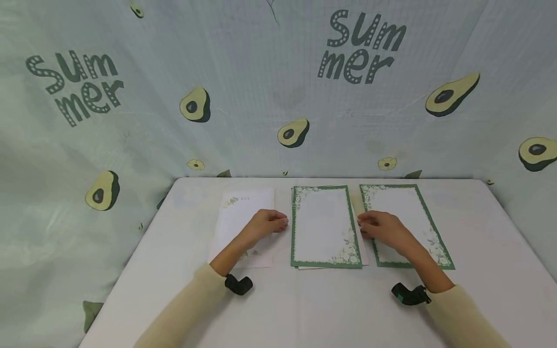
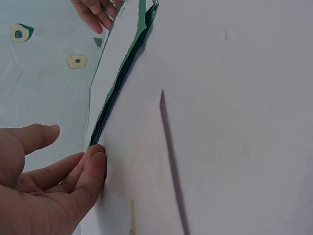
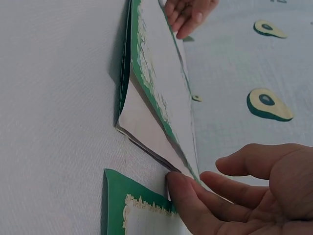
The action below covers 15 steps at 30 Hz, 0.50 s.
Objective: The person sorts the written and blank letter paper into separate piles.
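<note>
We see a pale grey-green fabric backdrop [image 1: 243,63] hanging behind a broad white tabletop with rounded far corners [image 1: 339,314]. Across the fabric we read dotted dark-green "summer" lettering twice, at left [image 1: 80,79] and right of centre [image 1: 357,44]. Around it we notice printed yellow-green halved avocados with dark pits [image 1: 293,133], small pale-yellow flowers [image 1: 196,165] and, at lower left, a dark-green leaf [image 1: 92,313].

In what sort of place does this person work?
Probably an indoor recording corner, though the room beyond is hidden: an avocado-printed backdrop stands around a white table bearing paper sheets, and a small black device sits at each wrist.
</note>
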Motion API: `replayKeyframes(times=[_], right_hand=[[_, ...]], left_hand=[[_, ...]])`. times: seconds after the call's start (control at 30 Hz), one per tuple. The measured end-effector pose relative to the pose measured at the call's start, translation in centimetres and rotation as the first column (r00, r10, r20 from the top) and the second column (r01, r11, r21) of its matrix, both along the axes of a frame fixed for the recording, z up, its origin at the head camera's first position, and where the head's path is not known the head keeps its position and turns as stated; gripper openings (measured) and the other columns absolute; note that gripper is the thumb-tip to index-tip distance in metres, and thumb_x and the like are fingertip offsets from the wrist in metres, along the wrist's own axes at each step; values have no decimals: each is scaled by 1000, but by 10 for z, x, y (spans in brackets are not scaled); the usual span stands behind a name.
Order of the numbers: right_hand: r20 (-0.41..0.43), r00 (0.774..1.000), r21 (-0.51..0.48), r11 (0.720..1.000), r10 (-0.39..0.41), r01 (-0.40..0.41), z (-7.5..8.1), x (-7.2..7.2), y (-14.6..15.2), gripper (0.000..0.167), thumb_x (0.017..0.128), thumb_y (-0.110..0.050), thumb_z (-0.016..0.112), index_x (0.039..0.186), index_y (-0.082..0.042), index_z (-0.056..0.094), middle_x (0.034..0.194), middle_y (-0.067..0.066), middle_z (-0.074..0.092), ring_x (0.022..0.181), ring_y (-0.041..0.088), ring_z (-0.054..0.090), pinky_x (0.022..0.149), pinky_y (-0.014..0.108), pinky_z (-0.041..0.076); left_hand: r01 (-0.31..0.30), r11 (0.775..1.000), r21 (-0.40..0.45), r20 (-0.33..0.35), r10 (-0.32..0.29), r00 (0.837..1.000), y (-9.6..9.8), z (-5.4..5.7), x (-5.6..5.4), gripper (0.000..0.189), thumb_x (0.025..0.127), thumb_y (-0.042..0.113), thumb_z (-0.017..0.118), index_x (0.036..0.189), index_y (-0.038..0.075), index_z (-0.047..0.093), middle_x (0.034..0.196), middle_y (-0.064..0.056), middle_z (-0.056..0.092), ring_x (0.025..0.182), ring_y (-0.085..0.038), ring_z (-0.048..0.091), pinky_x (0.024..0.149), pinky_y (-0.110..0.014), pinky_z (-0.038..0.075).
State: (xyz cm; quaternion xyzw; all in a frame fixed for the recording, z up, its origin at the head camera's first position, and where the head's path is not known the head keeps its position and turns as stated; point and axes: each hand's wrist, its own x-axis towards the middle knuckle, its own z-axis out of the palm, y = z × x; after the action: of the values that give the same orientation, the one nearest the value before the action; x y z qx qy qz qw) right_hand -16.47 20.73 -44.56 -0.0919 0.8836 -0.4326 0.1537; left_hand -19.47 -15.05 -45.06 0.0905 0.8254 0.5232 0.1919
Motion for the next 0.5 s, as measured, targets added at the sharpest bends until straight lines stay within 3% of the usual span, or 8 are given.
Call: replayKeyframes(times=[0.3,0.5], right_hand=[[-44,999,-6,1000,19,-19,5,-10,-3,44,107,-19,55,141,8,52,127,26,64,103,30,72,93,45,58],[-4,1000,24,999,21,-21,0,-9,-9,42,106,-14,54,140,11,51,128,27,63,99,29,73,92,46,58]], left_hand=[[-22,999,35,-25,23,999,12,2,-11,32,102,13,64,126,-8,66,112,-17,73,103,-26,72,91,-34,59],[-16,999,47,-13,17,1000,15,-1,-8,28,101,9,65,123,-8,68,112,-19,73,101,-25,72,89,-32,60]])
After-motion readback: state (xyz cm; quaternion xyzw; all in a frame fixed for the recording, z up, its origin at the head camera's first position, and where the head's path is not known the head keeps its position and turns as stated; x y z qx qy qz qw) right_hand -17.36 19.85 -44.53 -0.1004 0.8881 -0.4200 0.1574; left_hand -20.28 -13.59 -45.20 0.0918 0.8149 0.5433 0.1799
